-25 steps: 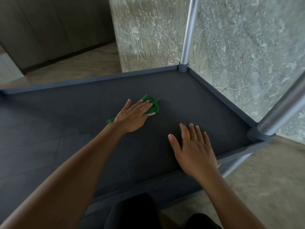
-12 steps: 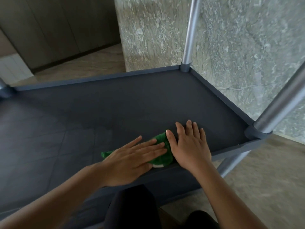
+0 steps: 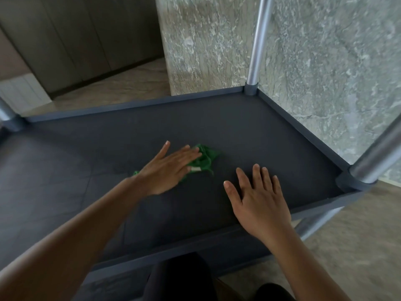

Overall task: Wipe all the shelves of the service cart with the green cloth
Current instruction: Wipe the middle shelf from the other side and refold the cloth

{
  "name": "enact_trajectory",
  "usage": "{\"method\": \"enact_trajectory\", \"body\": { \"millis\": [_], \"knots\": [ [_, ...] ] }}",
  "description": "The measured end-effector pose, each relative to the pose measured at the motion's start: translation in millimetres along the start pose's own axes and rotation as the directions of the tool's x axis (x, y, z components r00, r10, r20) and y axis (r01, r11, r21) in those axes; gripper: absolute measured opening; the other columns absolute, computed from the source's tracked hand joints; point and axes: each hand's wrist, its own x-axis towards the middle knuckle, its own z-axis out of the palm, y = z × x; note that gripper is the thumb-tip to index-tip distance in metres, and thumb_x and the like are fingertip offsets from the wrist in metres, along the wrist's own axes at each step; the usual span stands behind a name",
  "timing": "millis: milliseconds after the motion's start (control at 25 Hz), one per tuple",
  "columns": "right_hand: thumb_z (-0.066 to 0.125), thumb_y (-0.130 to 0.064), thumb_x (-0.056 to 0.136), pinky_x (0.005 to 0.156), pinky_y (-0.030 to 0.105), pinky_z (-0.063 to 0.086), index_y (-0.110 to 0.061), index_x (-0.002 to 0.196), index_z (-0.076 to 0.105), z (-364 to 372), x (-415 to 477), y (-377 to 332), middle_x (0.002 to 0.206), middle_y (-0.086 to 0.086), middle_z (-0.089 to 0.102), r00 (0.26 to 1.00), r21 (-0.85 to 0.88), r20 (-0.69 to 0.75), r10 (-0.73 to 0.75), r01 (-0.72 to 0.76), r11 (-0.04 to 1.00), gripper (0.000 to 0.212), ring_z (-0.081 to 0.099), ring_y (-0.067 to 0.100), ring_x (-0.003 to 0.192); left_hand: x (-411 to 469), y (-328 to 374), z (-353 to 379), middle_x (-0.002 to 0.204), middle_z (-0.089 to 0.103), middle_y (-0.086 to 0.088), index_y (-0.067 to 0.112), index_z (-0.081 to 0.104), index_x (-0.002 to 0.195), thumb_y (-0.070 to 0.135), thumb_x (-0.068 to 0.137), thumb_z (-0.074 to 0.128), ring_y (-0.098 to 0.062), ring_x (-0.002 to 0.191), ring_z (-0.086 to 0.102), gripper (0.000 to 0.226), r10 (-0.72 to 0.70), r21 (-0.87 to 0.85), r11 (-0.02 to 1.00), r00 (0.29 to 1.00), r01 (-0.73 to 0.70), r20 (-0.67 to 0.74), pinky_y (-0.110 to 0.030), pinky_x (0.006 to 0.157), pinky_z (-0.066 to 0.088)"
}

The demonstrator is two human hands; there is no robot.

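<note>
The dark grey shelf of the service cart [image 3: 249, 127] fills the middle of the head view, with a raised rim all round. A crumpled green cloth [image 3: 202, 160] lies near the shelf's middle. My left hand [image 3: 167, 170] presses flat on the cloth with straight fingers, covering its left part. To the right of the cloth, my right hand [image 3: 258, 196] rests flat on the bare shelf, fingers spread, apart from the cloth.
Silver posts rise from the shelf corners at the far right [image 3: 257, 44], near right [image 3: 377, 157] and far left [image 3: 6, 111]. A marble wall [image 3: 325, 61] stands close behind and to the right. Tiled floor [image 3: 347, 246] shows beyond the near rim.
My left hand has pushed the green cloth away from the near rim toward the shelf's middle. My right hand has stayed flat at the right and no longer touches the cloth.
</note>
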Motion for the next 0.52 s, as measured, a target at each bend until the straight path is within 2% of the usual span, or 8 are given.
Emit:
{"method": "enact_trajectory", "body": {
  "millis": [120,200,360,520],
  "knots": [
    [-0.019,-0.07,0.075,0.115,0.04,-0.01,-0.031,0.15,0.0,1.0,0.2,-0.2,0.159,0.011,-0.008,1.0,0.004,-0.007,-0.003,0.003,1.0,0.087,-0.012,0.023,0.146,27.7,-19.0,-0.2,0.159,0.003,0.016,0.031,0.004,0.152,0.028,0.104,0.022,0.005,0.139,-0.012,0.051,-0.138,0.005,0.99,0.99,0.138,-0.033,-0.041,0.116,-0.018],
    [-0.017,-0.069,0.077,0.115,0.041,-0.009,-0.031,0.15,0.003,1.1,1.2,0.6,0.159,0.011,-0.006,1.0,0.002,-0.019,-0.004,0.004,1.0,0.085,-0.01,0.024,0.146,31.5,-18.3,5.2,0.159,0.001,0.017,0.032,0.004,0.152,0.03,0.104,0.021,0.007,0.136,-0.015,0.051,-0.163,0.019,0.986,0.985,0.164,-0.047,-0.04,0.116,-0.019],
    [-0.005,-0.067,0.086,0.118,0.043,-0.003,-0.032,0.149,0.013,-0.2,5.5,2.0,0.159,0.012,0.002,0.999,0.004,-0.036,-0.003,0.003,1.0,0.074,-0.005,0.025,0.146,17.6,0.1,5.4,0.158,-0.002,0.018,0.033,-0.001,0.152,0.032,0.104,0.019,0.008,0.136,-0.017,0.051,-0.122,0.027,0.992,0.993,0.122,0.002,-0.037,0.115,-0.021],
    [0.0,-0.065,0.088,0.118,0.043,-0.002,-0.031,0.148,0.017,-1.6,8.2,5.9,0.159,0.012,0.005,0.999,0.028,-0.033,-0.016,0.017,0.999,0.071,-0.002,0.025,0.147,-31.4,34.0,2.8,0.151,-0.015,0.028,0.047,-0.014,0.142,0.034,0.104,0.02,0.013,0.134,-0.026,0.053,0.026,-0.023,0.999,0.998,-0.025,0.063,-0.029,0.111,-0.027]
  ]
}}
